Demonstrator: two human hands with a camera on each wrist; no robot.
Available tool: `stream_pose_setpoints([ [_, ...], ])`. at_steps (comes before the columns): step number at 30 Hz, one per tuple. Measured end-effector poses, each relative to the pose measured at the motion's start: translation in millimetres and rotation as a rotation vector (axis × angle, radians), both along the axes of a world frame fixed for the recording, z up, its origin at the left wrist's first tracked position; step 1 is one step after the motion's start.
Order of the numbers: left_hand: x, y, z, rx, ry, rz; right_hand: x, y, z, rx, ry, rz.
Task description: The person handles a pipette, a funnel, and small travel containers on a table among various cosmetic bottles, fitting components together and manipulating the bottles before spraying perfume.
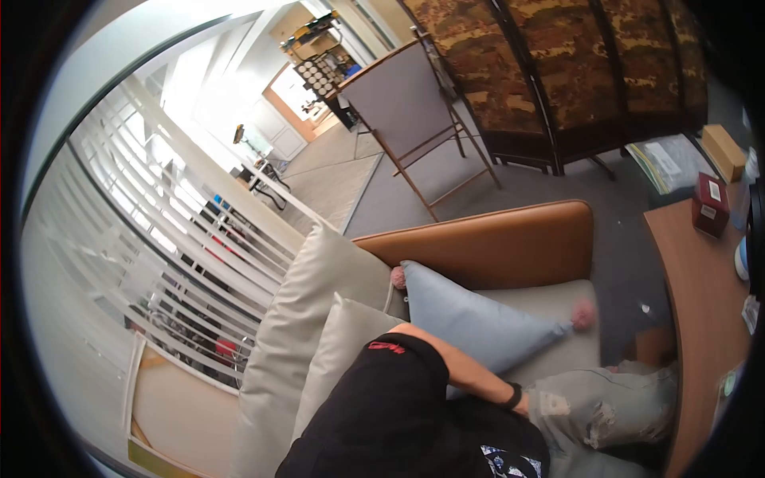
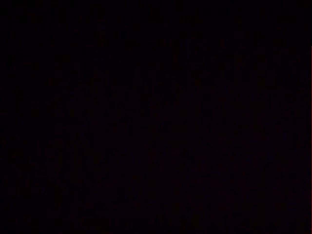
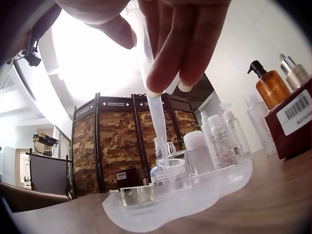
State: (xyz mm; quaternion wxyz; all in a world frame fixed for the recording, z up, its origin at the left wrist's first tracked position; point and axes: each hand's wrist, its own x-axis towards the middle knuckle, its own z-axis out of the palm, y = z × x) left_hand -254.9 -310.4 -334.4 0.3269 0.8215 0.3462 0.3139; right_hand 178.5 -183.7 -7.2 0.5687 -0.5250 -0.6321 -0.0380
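Observation:
In the right wrist view my right hand (image 3: 187, 41) pinches a long translucent tube (image 3: 156, 119) between thumb and fingers. The tube slants down, and its narrow lower end reaches into the mouth of a small clear jar (image 3: 168, 184). That jar stands on a frosted, wavy-edged tray (image 3: 134, 219), beside a gold-coloured lid (image 3: 138, 196). In the head view my left forearm, with a dark band (image 1: 515, 395) at the wrist, lies across toward the ripped jeans (image 1: 594, 406). Only a sliver of the left hand (image 1: 523, 406) shows there, its fingers hidden. The left wrist view is black.
A white-capped bottle (image 3: 197, 148) and several clear bottles stand behind the jar. At the right, a dark red box (image 3: 297, 124) has an amber pump bottle (image 3: 270, 87) above it. A sofa holds a blue cushion (image 1: 470, 315); the wooden table (image 1: 677, 247) runs along the right.

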Motion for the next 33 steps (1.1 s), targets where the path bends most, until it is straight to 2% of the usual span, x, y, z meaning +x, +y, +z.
stream_pose_setpoints([
  [1, 0, 3, 13, -0.010, -0.006, -0.018, 2, 1, -3, 0.016, 0.035, 0.015],
  [3, 2, 11, 43, -0.458, 0.157, -0.021, 0, 0, 0, 0.006, -0.009, -0.007],
  [8, 1, 18, 78, -0.564, 0.202, 0.024, -2, -2, 2, 0.002, -0.016, -0.022],
  [10, 1, 14, 86, -0.627, -0.048, 0.186, 2, -3, 2, 0.003, -0.058, -0.032],
  [12, 3, 14, 79, -0.630, -0.039, 0.176, 4, -2, 2, 0.001, -0.106, -0.035],
  [14, -7, 16, 95, -0.644, -0.036, 0.169, 6, -3, 0, 0.001, -0.066, -0.012],
  [17, -10, 17, 91, -0.661, -0.009, 0.164, 9, -2, -1, -0.017, -0.098, 0.032],
  [28, -10, 6, 52, -0.663, 0.126, 0.157, 1, -7, -4, -0.044, -0.128, 0.012],
  [33, -27, -7, 58, -0.661, 0.178, 0.148, 1, -8, -2, -0.047, -0.150, 0.025],
])
